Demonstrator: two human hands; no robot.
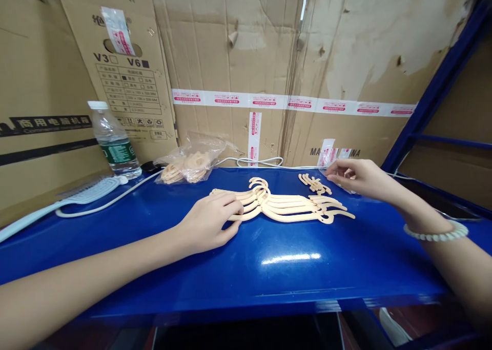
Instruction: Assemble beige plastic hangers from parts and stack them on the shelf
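A pale, wood-coloured openwork ornament of long curving strips (pixel 290 206) lies flat on the blue table. My left hand (pixel 217 217) is on its left end, fingers bent over the strips and thumb at the near edge. Just beyond the right end lies a smaller pale piece of curled strips (pixel 315 183). To the right of that piece, my right hand (pixel 351 176) is raised a little with its fingers curled together. Clear plastic with red-and-white printing (pixel 328 155) shows behind and below those fingers. What they hold, if anything, cannot be made out.
A clear bag of pale round carved pieces (pixel 190 165) lies at the back left. Beside it stand a water bottle (pixel 115 142) and a white hairbrush (pixel 90 191). A white cable (pixel 265 161) runs along the back, before cardboard walls (pixel 230 58). A blue metal post (pixel 426 83) rises at right.
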